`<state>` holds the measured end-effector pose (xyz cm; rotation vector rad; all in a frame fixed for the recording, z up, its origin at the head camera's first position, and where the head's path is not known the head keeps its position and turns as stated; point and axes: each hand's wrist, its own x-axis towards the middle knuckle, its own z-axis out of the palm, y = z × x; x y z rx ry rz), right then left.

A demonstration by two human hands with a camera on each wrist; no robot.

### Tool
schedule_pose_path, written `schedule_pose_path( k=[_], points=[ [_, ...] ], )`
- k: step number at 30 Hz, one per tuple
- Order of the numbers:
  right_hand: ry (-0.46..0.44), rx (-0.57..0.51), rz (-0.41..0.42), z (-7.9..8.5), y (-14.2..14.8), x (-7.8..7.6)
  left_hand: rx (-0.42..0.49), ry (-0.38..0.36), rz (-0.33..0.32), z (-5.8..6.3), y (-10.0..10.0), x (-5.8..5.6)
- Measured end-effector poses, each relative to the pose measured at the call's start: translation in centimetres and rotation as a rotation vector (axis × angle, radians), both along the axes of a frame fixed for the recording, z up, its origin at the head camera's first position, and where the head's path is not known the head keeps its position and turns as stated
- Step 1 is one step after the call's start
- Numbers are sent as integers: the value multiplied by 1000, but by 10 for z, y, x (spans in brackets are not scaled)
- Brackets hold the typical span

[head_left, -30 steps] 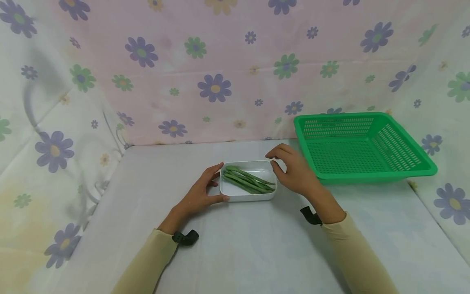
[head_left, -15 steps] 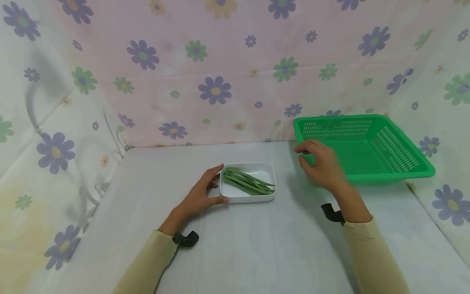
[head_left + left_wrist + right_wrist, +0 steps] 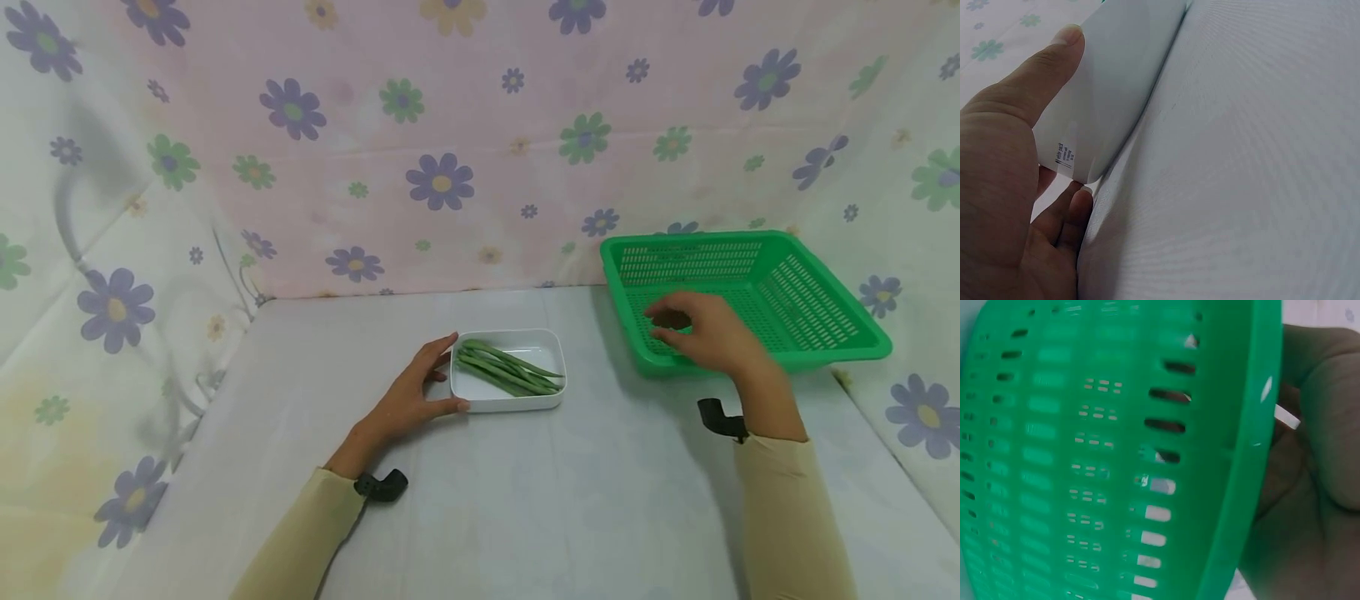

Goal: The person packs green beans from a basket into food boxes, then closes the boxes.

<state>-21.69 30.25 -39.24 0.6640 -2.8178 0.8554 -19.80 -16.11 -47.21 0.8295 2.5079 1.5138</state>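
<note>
A small white rectangular dish point(image 3: 517, 406) stands on the table with several green beans point(image 3: 504, 372) lying lengthwise in it. At its left end my left hand point(image 3: 408, 396) holds it, thumb at the front corner and fingers at the back. The left wrist view shows the thumb along the dish's side wall point(image 3: 1107, 81). My right hand point(image 3: 708, 333) hangs over the near left part of a green plastic basket point(image 3: 652, 360), fingers loosely curled, nothing visible in them. In the right wrist view the basket's rim point(image 3: 1254, 444) hides the fingertips.
The perforated basket stands at the back right of the white-covered table point(image 3: 480, 508). A floral cloth point(image 3: 480, 142) hangs behind the table and along both sides. Both forearms reach in from the near edge, with a black wrist mount point(image 3: 723, 419) on the right one.
My right hand has moved from beside the dish's right end rightward to over the basket. The left hand, the dish and the beans have stayed in place.
</note>
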Motion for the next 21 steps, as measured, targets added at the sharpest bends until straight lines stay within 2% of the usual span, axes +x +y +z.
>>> schedule_pose_path(
  k=[4, 8, 13, 21],
  points=[
    [-191, 62, 0, 2, 6, -4, 6, 5, -3, 1, 0, 0],
    [-322, 62, 12, 1, 10, -8, 2, 18, -4, 0, -1, -1],
    [-382, 53, 29, 4, 10, -10, 11, 27, -19, -1, -2, -2],
    [-422, 69, 32, 7, 11, -11, 2, 11, -21, -2, -1, -3]
  ],
)
